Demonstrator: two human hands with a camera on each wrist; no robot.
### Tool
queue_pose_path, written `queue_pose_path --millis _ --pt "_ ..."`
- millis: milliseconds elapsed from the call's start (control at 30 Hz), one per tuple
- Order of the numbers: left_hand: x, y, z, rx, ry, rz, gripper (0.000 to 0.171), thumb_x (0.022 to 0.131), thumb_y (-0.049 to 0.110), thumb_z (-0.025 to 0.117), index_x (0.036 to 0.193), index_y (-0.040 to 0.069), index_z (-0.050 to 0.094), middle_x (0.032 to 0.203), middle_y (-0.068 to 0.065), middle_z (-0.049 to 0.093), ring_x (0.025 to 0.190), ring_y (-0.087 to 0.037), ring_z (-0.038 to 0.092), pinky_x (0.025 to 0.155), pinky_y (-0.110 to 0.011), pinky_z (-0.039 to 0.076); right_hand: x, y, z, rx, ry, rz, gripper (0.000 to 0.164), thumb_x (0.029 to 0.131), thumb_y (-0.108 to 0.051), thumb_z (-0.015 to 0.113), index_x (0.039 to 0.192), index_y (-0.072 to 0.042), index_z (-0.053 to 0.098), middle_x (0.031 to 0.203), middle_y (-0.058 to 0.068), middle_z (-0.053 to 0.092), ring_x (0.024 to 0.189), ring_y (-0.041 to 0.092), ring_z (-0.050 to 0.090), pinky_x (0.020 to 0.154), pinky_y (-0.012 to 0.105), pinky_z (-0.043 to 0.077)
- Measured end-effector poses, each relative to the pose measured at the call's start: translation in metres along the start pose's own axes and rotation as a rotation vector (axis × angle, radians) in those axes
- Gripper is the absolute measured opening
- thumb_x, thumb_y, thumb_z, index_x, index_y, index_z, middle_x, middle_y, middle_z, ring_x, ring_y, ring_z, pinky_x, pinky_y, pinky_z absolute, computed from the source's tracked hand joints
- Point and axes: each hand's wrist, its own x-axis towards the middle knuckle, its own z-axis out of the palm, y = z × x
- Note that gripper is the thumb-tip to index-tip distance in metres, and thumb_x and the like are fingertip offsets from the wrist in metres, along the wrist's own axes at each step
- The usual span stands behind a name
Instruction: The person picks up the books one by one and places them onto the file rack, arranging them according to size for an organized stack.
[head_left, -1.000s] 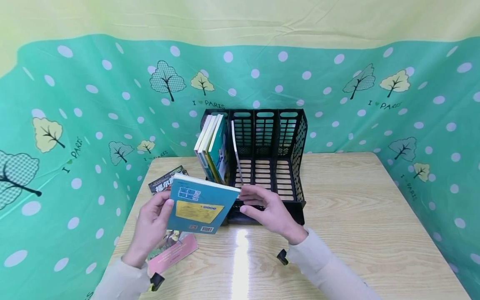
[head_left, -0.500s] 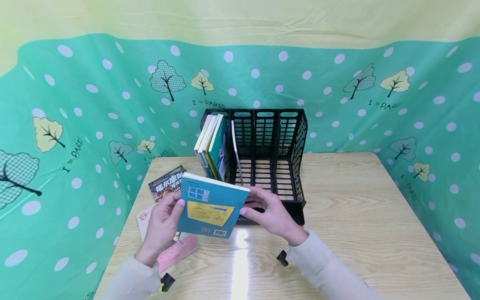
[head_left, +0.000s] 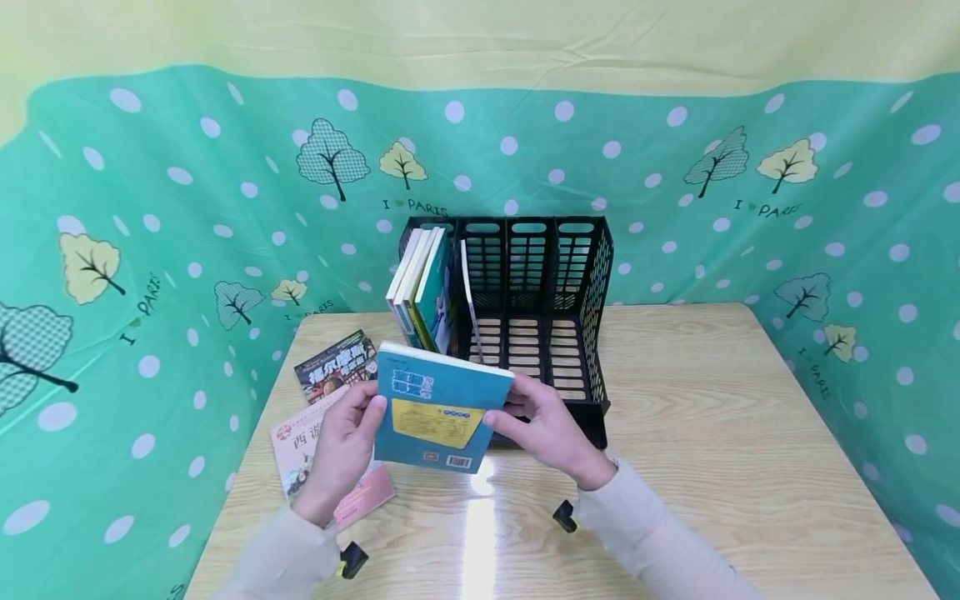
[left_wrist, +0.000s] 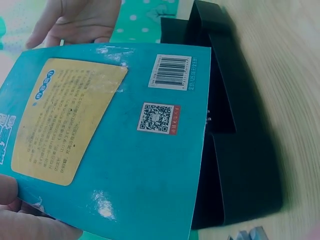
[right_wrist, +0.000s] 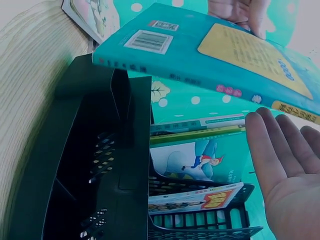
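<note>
A teal book (head_left: 435, 421), its back cover with a yellow panel and a barcode facing up, is held tilted above the table in front of the rack. My left hand (head_left: 347, 442) pinches its left edge, the thumb on the cover. At the book's right edge is my right hand (head_left: 551, 433). In the right wrist view, the right fingers (right_wrist: 267, 145) are extended beside the spine, not curled round it. Behind the book stands a black file rack (head_left: 592, 392). Several upright books (head_left: 420, 287) fill its leftmost slot, and one thin book (head_left: 470, 292) leans in the second slot.
Left of the rack, a dark-covered book (head_left: 333, 367) lies on the wooden table (head_left: 720, 417). A pink book (head_left: 367, 500) lies nearer me, partly hidden by my left forearm. A green dotted cloth (head_left: 660, 208) hangs behind and at both sides.
My left hand has carried the teal book rightward until its right edge meets my right hand. My right hand has stayed nearly in place. More of the two lying books shows.
</note>
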Motion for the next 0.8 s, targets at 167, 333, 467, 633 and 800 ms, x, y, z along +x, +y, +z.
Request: queue_pose_path --millis 167,333,467,633,800 --pt "0.002 -0.001 0.008 -0.03 -0.001 -0.012 0.019 0.1 0.008 0.047 0.111 0.0 0.06 0.098 -0.014 0.064 0.083 -0.014 0.061 0.072 -0.024 0.053 -0.001 -0.002 -0.001 -0.035 0.021 0.029 0.039 0.093 -0.018 0.063 0.131 -0.019 0.055 0.113 0.0 0.066 0.095 0.018 0.067 0.082 0.035 0.056" --pt "0.003 -0.006 0.012 -0.029 0.008 -0.042 0.019 0.1 0.01 0.048 0.111 0.001 0.061 0.097 -0.012 0.064 0.082 -0.016 0.059 0.071 -0.025 0.051 0.0 -0.001 -0.001 -0.022 0.014 0.032 0.038 0.093 -0.017 0.062 0.131 -0.018 0.054 0.112 0.003 0.066 0.093 0.019 0.068 0.077 0.034 0.057" --pt "0.003 -0.009 0.014 -0.041 0.004 -0.08 0.02 0.101 0.009 0.047 0.113 0.001 0.061 0.097 -0.013 0.064 0.084 -0.016 0.059 0.073 -0.024 0.051 0.0 0.001 -0.001 -0.002 0.005 0.027 0.038 0.093 -0.015 0.062 0.131 -0.016 0.054 0.111 0.006 0.066 0.092 0.02 0.069 0.075 0.034 0.058" --pt "0.002 -0.012 0.015 -0.065 -0.012 -0.13 0.022 0.101 0.011 0.045 0.115 0.002 0.06 0.101 -0.014 0.065 0.088 -0.017 0.061 0.078 -0.024 0.051 -0.001 0.003 -0.001 -0.01 -0.007 0.033 0.038 0.093 -0.017 0.063 0.13 -0.015 0.055 0.11 0.005 0.068 0.09 0.02 0.069 0.074 0.035 0.058" --pt "0.001 -0.014 0.017 -0.069 -0.013 -0.15 0.022 0.102 0.013 0.045 0.116 0.003 0.059 0.101 -0.014 0.065 0.089 -0.018 0.062 0.079 -0.025 0.051 -0.002 0.004 0.001 -0.011 -0.009 0.044 0.036 0.093 -0.019 0.063 0.128 -0.013 0.056 0.11 0.006 0.068 0.09 0.019 0.069 0.074 0.034 0.058"
